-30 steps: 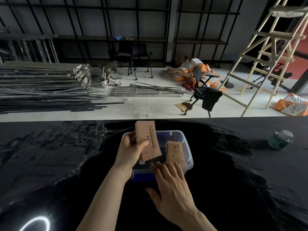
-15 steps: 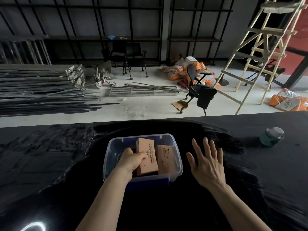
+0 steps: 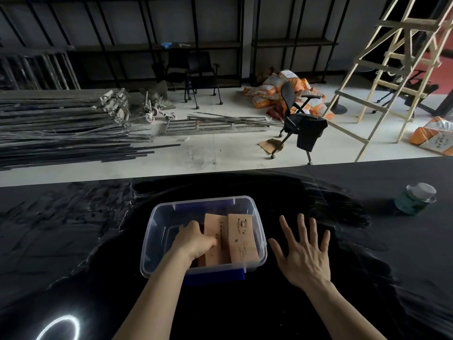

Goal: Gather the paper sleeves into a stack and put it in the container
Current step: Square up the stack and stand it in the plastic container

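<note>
Head view: looking down on a black counter (image 3: 73,241), both bare arms reaching forward.
Paper sleeves: two tan lots inside the container; one stack (image 3: 217,241) under the left grip, a second sleeve (image 3: 241,238) just right of it, leaning toward the right wall, dark print on both faces.
Container: clear plastic tub (image 3: 153,231) with blue latches at near and far rims, surrounding the left grip on all sides, resting on the counter.
Left grip: left hand (image 3: 193,240) down inside the tub, fingers curled closed onto the left edge of the stack; fingertips hidden behind the knuckles, so the exact hold not fully visible.
Right grip: right hand (image 3: 302,252) outside the tub, just right of its right wall, fingers spread wide and flat, nothing in it; whether touching the counter or hovering cannot be told.
Jar: small green jar (image 3: 415,198) with a pale lid, well to the right of and beyond the right grip, on the counter.
Beyond the counter: pale floor with metal bars (image 3: 61,133) far left, a black office chair (image 3: 300,119) ahead, orange sacks (image 3: 269,92) behind it, a wooden ladder (image 3: 392,69) far right.
Glare: bright ring reflection (image 3: 60,327) on the counter, near left of the left forearm.
</note>
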